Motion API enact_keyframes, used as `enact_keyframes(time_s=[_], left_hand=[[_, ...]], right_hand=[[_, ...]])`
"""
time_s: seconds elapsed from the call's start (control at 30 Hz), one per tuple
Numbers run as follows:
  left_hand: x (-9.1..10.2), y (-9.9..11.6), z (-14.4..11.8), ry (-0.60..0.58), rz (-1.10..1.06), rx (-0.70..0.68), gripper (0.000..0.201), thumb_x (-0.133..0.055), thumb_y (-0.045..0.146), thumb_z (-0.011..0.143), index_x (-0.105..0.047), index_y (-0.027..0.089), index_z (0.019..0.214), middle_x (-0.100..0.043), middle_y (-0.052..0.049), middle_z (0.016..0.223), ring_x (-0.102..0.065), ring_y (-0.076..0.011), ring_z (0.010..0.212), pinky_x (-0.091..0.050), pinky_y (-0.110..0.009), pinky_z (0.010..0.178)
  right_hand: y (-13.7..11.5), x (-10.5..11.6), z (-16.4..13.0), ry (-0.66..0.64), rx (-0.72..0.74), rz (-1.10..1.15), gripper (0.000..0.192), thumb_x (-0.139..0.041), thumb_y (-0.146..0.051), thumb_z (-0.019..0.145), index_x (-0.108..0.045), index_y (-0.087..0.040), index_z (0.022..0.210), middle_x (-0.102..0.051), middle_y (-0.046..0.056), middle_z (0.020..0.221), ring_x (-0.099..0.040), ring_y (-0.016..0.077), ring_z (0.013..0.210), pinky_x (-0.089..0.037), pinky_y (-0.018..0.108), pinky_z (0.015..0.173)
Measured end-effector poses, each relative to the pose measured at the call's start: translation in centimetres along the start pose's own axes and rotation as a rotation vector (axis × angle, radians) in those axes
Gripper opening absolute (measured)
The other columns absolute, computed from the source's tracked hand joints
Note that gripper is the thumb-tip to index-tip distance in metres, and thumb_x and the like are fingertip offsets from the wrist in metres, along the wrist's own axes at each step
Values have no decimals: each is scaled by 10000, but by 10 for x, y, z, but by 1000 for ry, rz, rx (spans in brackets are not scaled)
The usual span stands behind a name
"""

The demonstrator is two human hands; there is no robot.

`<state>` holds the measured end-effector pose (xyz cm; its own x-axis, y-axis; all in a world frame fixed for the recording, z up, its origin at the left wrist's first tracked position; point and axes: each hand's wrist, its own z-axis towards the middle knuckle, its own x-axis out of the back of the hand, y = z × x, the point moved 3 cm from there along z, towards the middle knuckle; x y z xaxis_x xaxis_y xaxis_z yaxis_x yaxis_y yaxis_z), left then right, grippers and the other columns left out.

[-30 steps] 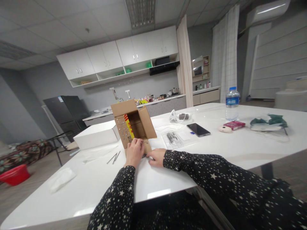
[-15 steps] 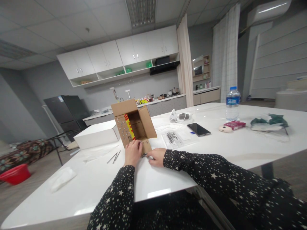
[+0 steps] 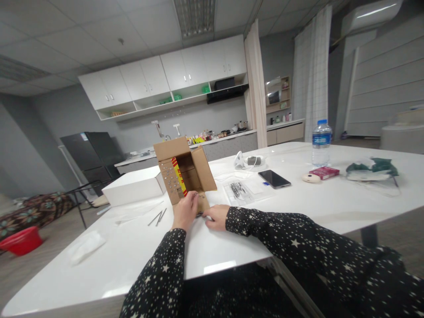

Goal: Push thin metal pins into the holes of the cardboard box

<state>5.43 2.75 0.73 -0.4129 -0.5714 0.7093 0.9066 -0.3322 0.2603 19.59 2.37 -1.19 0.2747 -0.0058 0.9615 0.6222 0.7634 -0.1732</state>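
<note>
An open cardboard box [image 3: 194, 176] stands on the white table with its flaps spread. Small silvery dots are scattered over its left flap [image 3: 170, 179], and several tiny dots lie on the front flap [image 3: 202, 204]. Over the left part of the front flap is my left hand [image 3: 186, 211], its fingers drawn together in a pinch; anything between them is too small to make out. My right hand [image 3: 217, 217] rests on the table with curled fingers at the front flap's lower right corner, beside a small dark thing I cannot identify. Two thin dark rods [image 3: 159, 217] lie left of my left hand.
Left of the cardboard box stands a white box [image 3: 134, 187]. To the right are a clear plastic bag with dark strips [image 3: 240, 191], a phone [image 3: 274, 179], a pink box [image 3: 323, 172] and a water bottle [image 3: 321, 143]. A crumpled white tissue [image 3: 86, 247] lies at the left.
My left hand has risen slightly and its fingers have closed into a pinch over the front flap. The right hand and the box look the same.
</note>
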Motion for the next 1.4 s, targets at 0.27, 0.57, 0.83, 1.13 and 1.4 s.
enact_keyframes(time_s=[0.27,0.57,0.83,1.13,1.4], left_hand=[[-7,11,-5,-154,-215,-93,169,-476,319,834,-602,208,859,-679,-8,776,-619,-130,710,-481,-249,681],[-11,-5,-4,-213,-72,-132,131,-528,255,795,-649,206,803,-647,-14,789,-566,-142,728,-443,-274,695],[-11,-6,-4,-242,-36,-157,162,-527,279,798,-667,200,777,-628,-35,801,-558,-157,784,-426,-282,727],[10,-19,0,60,78,76,131,-480,236,793,-589,205,860,-621,-29,862,-572,-178,864,-421,-306,775],[12,-39,-1,133,76,204,163,-470,258,793,-602,216,879,-625,-37,931,-573,-196,916,-407,-348,820]], right_hand=[[2,-4,1,27,6,-21,351,-466,-324,771,-634,-201,1053,-694,88,939,-643,235,852,-457,296,706],[2,-3,1,53,39,-3,343,-451,-330,770,-629,-212,1038,-685,72,980,-638,230,858,-459,300,705],[3,-3,0,37,15,-16,349,-451,-340,775,-627,-213,1047,-694,72,922,-639,224,836,-451,294,692],[2,-2,0,36,21,2,344,-447,-321,762,-633,-231,1037,-696,65,920,-634,231,855,-447,293,677],[6,-6,-1,55,21,6,342,-447,-325,769,-631,-239,1044,-698,54,907,-635,223,833,-441,288,673]])
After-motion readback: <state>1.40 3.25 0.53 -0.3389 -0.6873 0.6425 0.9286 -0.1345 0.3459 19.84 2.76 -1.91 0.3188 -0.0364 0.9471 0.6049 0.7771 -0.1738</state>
